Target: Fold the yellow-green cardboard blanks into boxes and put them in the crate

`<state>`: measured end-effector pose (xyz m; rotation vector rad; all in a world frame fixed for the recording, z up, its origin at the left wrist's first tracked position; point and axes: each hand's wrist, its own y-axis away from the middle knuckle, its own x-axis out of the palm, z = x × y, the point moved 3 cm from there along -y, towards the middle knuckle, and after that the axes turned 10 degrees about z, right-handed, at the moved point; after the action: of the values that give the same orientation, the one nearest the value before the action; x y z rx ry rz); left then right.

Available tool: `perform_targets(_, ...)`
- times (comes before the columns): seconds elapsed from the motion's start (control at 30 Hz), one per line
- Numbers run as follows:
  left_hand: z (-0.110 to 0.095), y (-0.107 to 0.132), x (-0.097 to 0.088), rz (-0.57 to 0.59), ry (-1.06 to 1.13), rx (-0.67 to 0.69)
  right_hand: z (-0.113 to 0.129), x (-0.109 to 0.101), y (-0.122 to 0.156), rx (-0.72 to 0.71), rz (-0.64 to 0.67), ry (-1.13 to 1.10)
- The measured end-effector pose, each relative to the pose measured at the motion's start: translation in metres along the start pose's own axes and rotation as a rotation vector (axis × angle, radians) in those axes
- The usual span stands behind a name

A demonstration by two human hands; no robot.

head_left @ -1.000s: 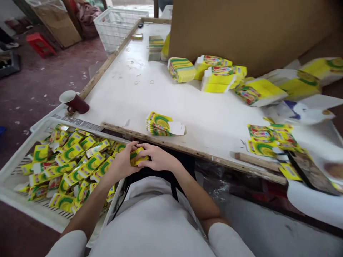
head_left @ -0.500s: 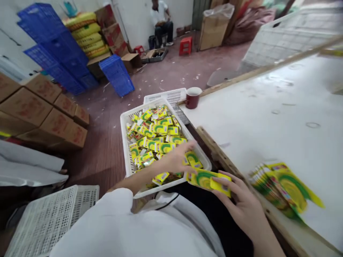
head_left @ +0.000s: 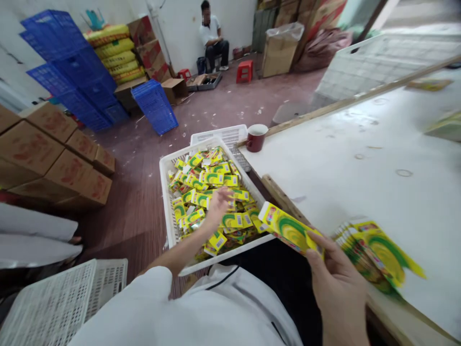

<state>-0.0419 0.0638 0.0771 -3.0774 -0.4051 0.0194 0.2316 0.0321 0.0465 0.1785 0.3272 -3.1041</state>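
Observation:
My right hand [head_left: 336, 278] grips a yellow and green carton [head_left: 288, 227] near one end, thumb on one side and fingers on the other. The carton's far end points up and left, over the basket's near right corner. My left hand [head_left: 219, 205] is over the white plastic basket [head_left: 166, 211], just above a heap of small yellow and green packets [head_left: 212, 178]. Its fingers look apart and slightly curled, a little blurred, with nothing seen in them. Flattened yellow and green cartons [head_left: 383, 254] lie in a fanned stack on the white table, right of my right hand.
A maroon mug [head_left: 256, 138] stands on the corner of the white table [head_left: 345, 168], whose wooden edge runs beside the basket. White crates [head_left: 54, 298] sit at lower left, brown cardboard boxes [head_left: 46, 149] at left. Blue crates [head_left: 77, 72], a red stool [head_left: 245, 71] and a seated person [head_left: 212, 36] are farther off.
My left hand has moved left, away from the carton and over the packets. The carton in my right hand has swung to point more up and left, and its far end shows fully.

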Motion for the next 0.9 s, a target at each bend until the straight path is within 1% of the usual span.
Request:
perform_targets(0.03, 0.011, 0.008, 0.031, 0.128, 0.053, -0.023, 0.002, 0.002, 0.001, -0.002, -0.015, -0.028)
perform_targets(0.07, 0.019, 0.015, 0.059, 0.290, 0.192, -0.064, 0.004, 0.002, 0.002, -0.023, -0.032, -0.017)
perform_targets(0.1, 0.023, 0.022, 0.078, 0.375, 0.280, -0.122, 0.007, 0.001, 0.003, -0.056, -0.053, 0.032)
perform_targets(0.13, 0.025, 0.026, 0.092, 0.461, 0.351, -0.185, 0.010, -0.001, 0.004, -0.094, -0.069, 0.104)
perform_targets(0.17, 0.025, 0.028, 0.101, 0.518, 0.389, -0.250, 0.012, -0.003, 0.005, -0.131, -0.074, 0.184)
perform_targets(0.2, 0.023, 0.028, 0.105, 0.546, 0.390, -0.307, 0.013, -0.004, 0.005, -0.167, -0.069, 0.266)
perform_targets(0.27, 0.021, 0.025, 0.105, 0.564, 0.353, -0.387, 0.013, -0.004, 0.005, -0.236, -0.034, 0.404)
perform_targets(0.37, 0.021, 0.020, 0.100, 0.539, 0.301, -0.447, 0.006, 0.000, 0.003, -0.309, 0.027, 0.514)
perform_targets(0.47, 0.027, 0.020, 0.099, 0.493, 0.297, -0.480, -0.001, 0.003, 0.001, -0.326, 0.077, 0.540)
perform_targets(0.57, 0.031, 0.022, 0.099, 0.437, 0.326, -0.480, -0.004, 0.001, 0.000, -0.318, 0.168, 0.524)
perform_targets(0.67, 0.031, 0.022, 0.100, 0.433, 0.327, -0.467, -0.004, -0.003, 0.000, -0.308, 0.238, 0.510)
perform_targets(0.73, 0.031, 0.020, 0.100, 0.446, 0.308, -0.462, -0.003, -0.004, 0.000, -0.295, 0.243, 0.509)
perform_targets(0.77, 0.031, 0.020, 0.100, 0.455, 0.294, -0.459, -0.002, -0.004, 0.000, -0.288, 0.226, 0.508)
perform_targets(0.9, 0.026, 0.016, 0.102, 0.498, 0.255, -0.419, 0.004, -0.001, -0.001, -0.278, 0.102, 0.512)
